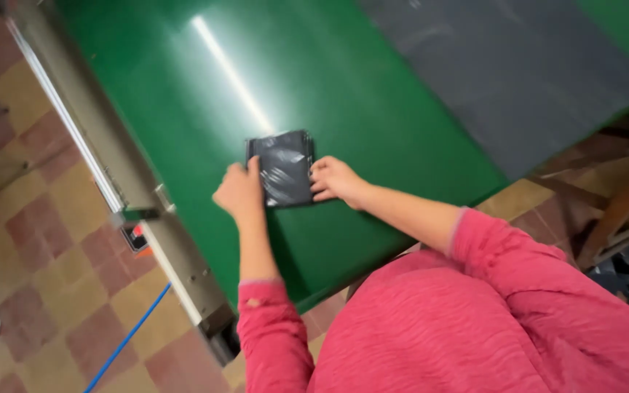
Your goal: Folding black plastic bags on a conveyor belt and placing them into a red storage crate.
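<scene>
Currently lying flat on green table [373,109]: folded black plastic bag [282,168], pinned at both side edges by left hand [239,192] and right hand [335,179], fingers partly curled, pressing down. Lying well apart beyond: grey sheet [518,65]. Running close on left: metal table edge [111,156].

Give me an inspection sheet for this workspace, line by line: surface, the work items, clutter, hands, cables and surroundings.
Surface: glossy green flat table top with a metal side rail; a streak of light glare on it.
Work items: small folded square of shiny black plastic, lying flat on the green surface.
Clutter: large dark grey plastic sheet spread across the far end.
Hands: left hand on the square's left edge; right hand on its right edge; pink sleeves.
Cables: blue cable across the floor.
Surroundings: checked tile floor; wooden frame pieces at the right.
</scene>
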